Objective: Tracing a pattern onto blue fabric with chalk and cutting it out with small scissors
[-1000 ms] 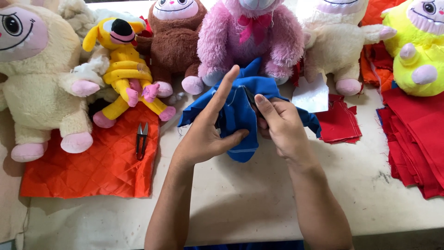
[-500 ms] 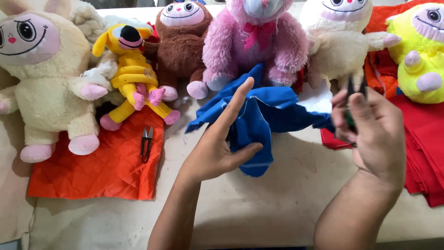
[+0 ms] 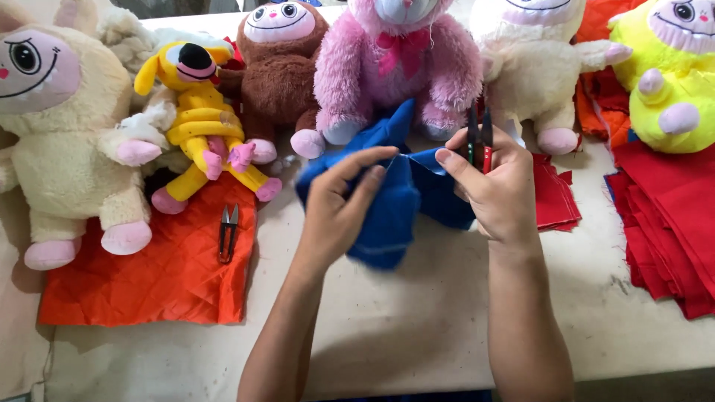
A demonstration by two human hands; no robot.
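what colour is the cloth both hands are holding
Blue: the cloth held between the left hand and right hand, seen in the head view.

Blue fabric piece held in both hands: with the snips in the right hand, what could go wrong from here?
1. The right hand holds thread snips while also pinching the blue fabric piece; the upright blades sit close to its own fingers and might nick them.
2. The left hand grips the fabric close by; a cut there could catch it.
3. A second pair of snips lies loose on the orange cloth and could be knocked.
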